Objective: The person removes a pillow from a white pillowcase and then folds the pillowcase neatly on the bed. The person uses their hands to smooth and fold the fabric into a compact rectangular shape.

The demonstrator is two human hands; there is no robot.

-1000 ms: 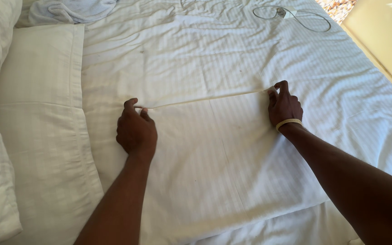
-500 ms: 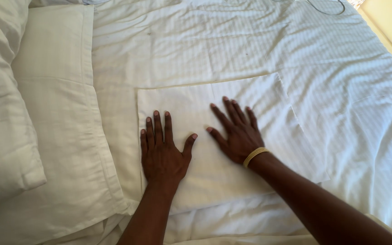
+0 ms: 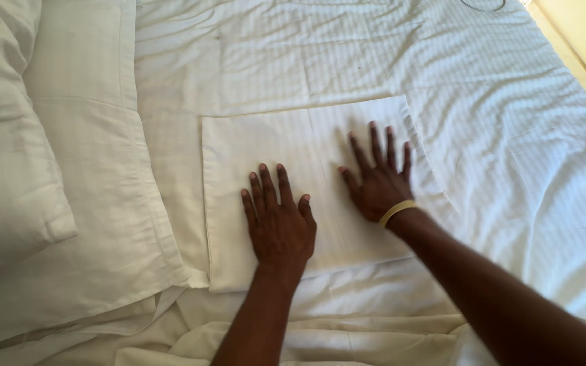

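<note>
Both grips (image 3: 279, 224) flatter on folded sheet (image 3: 239, 156)

Both hands flat on the folded white pillowcase (image 3: 313, 196): left hand (image 3: 279, 227) beside right hand (image 3: 378, 186), pillow (image 3: 8, 135) off left.

"What have you got on your arms?"

"Nothing, both forearms are bare, no sleeves. My right hand (image 3: 376, 186) has a thin yellow band (image 3: 397, 211) at the wrist. My left hand (image 3: 278, 224) wears nothing at all."
</note>
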